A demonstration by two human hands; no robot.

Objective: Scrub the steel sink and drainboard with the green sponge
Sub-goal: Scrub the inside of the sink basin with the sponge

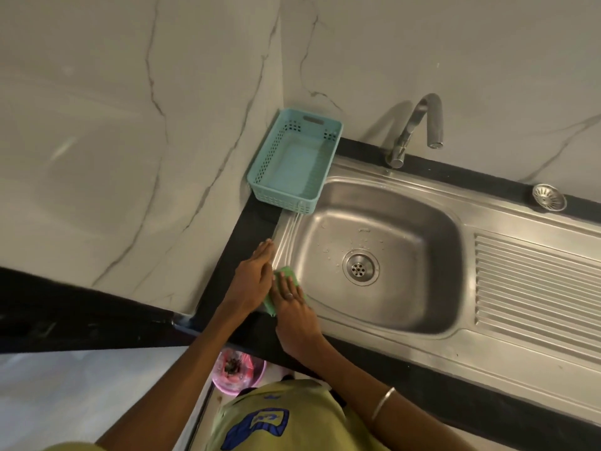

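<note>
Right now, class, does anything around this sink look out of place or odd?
Yes: the loose drain strainer lies on the black counter behind the drainboard, not in the sink drain. The teal basket also overhangs the sink's back left rim.

At your eleven o'clock a teal plastic basket [294, 161] sits on the black surface [455, 390] in the corner. A loose drain strainer [549, 196] lies at two o'clock; a pink bin [237, 374] stands at six.

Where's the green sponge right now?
In the head view, the sponge lies on the sink's left rim, under the right hand, beside the left hand.
</note>
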